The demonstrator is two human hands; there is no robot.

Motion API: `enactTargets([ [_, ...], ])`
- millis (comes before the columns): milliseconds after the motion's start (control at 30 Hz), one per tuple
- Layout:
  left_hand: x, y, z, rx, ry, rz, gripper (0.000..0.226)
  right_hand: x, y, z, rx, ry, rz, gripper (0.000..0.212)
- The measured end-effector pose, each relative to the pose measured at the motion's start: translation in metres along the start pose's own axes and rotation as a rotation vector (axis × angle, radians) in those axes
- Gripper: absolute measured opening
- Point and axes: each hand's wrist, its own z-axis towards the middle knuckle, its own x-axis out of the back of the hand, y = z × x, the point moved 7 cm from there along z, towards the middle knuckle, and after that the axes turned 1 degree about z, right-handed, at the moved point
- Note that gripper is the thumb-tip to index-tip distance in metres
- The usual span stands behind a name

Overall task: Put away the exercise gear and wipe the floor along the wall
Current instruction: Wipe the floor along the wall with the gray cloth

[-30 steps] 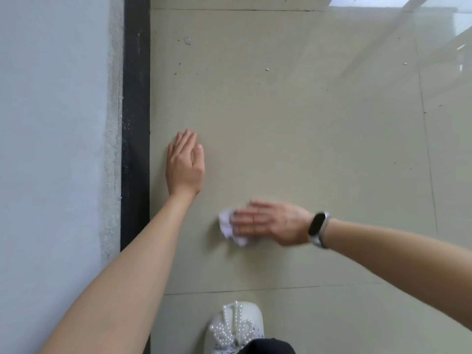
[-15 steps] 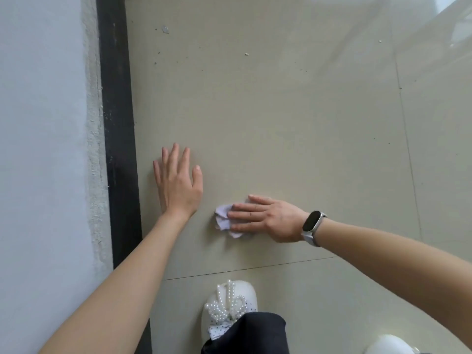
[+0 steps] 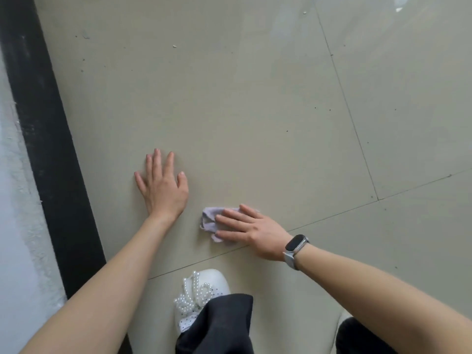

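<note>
Here the floor [image 3: 255, 98] runs beside the black baseboard [image 3: 51, 149] and wall [image 3: 15, 251]. The left hand [image 3: 163, 190] lies flat, fingers spread, between baseboard and cloth. The right hand [image 3: 252, 231] presses straight fingers on the crumpled cloth [image 3: 208, 221], so the unwiped strip lies leftward.

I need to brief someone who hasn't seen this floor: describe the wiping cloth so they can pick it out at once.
Start at the black baseboard along the wall on the left and move right across the beige floor tiles, past the left hand lying flat. The cloth lies crumpled under the straight fingers of the right hand, the one with the wristwatch. It is the only pale lilac, wrinkled thing there.
</note>
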Motion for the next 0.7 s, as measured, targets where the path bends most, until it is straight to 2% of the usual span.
enactTargets([
  [67,-0.005,0.018,-0.007,-0.012,-0.006,0.007,0.055,0.017,0.047,-0.030,-0.206,0.065,-0.005,0.073],
  [167,-0.024,0.065,-0.032,-0.221,-0.068,0.057,0.063,0.044,0.138,-0.107,-0.910,0.242,0.150,0.078],
  [233,-0.043,0.094,-0.054,-0.377,-0.146,0.123,0.069,0.054,0.158,-0.159,-1.341,0.369,0.244,0.073],
  [300,-0.056,0.105,-0.066,-0.425,-0.193,0.176,0.074,0.048,0.146,-0.176,-1.551,0.424,0.273,0.070],
  [400,-0.059,0.098,-0.061,-0.347,-0.176,0.193,0.070,0.038,0.123,-0.154,-1.687,0.494,0.310,0.070],
  [467,-0.054,0.091,-0.054,-0.316,-0.163,0.182,0.074,0.049,0.136,-0.122,-1.678,0.534,0.355,0.072],
  [533,-0.054,0.088,-0.052,-0.325,-0.199,0.196,0.078,0.066,0.161,-0.077,-1.512,0.505,0.381,0.073],
  [600,-0.054,0.088,-0.050,-0.341,-0.230,0.222,0.081,0.081,0.175,-0.028,-1.281,0.409,0.356,0.070],
  [700,-0.052,0.085,-0.048,-0.378,-0.235,0.254,0.085,0.077,0.135,0.032,-0.741,0.209,0.213,0.071],
])
